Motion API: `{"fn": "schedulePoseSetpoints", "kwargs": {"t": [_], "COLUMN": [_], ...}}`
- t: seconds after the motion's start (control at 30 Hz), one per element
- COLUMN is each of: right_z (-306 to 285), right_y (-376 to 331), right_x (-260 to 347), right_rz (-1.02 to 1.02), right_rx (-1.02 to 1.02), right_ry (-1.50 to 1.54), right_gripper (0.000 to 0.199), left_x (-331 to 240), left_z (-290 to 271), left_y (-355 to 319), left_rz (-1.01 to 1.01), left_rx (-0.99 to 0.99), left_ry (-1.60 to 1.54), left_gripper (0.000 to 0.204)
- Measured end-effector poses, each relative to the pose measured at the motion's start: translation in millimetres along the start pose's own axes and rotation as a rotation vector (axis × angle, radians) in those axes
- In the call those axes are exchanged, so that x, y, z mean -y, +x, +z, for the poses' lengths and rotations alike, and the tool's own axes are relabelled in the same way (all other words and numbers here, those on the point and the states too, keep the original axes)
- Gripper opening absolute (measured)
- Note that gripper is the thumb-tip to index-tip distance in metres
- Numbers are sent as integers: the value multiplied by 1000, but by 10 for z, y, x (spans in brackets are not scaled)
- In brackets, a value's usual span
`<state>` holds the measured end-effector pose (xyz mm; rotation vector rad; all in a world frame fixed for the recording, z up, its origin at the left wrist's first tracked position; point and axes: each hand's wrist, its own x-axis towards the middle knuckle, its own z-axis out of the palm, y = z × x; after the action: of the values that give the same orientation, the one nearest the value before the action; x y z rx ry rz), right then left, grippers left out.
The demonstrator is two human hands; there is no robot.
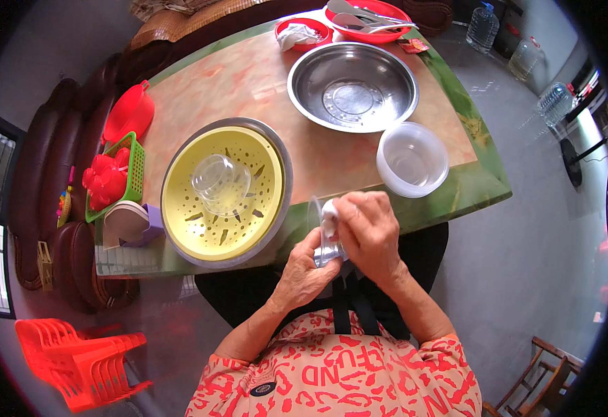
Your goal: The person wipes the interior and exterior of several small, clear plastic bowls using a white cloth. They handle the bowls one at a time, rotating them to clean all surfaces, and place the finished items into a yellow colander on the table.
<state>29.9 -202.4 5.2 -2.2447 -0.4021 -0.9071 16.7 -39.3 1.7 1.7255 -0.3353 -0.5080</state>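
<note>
Colander (179, 191) near left hand (305, 270), steel basin (352, 97) farther back.

Shiny metal and plastic on a glossy tabletop (210, 90)
Polished metal is seen in the far basin (394, 104), smooth plastic in the left colander (179, 201), clear plastic in the near cup (326, 255).

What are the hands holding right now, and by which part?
Left hand: clear plastic container, by its near end. Right hand: white cloth, bunched; exact grip hidden.
</note>
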Motion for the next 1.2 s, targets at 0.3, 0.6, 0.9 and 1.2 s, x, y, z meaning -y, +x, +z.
{"fn": "schedulePoseSetpoints", "kwargs": {"t": [0.3, 0.6, 0.9, 1.2], "right_z": [-270, -248, -364, -203], "right_y": [63, 111, 128, 275], "right_x": [141, 68, 400, -63], "right_rz": [-58, 72, -138, 788], "right_rx": [84, 112, 136, 492], "right_ry": [234, 383, 245, 964], "right_gripper": [25, 21, 27, 22], "left_x": [136, 102, 184, 124], "left_z": [-6, -29, -12, -34], "left_y": [-202, -228, -323, -243], "left_rz": [1, 156, 150, 280], "left_rx": [110, 146, 127, 168], "left_ry": [-488, -502, -646, -587], "left_gripper": [40, 21, 31, 14]}}
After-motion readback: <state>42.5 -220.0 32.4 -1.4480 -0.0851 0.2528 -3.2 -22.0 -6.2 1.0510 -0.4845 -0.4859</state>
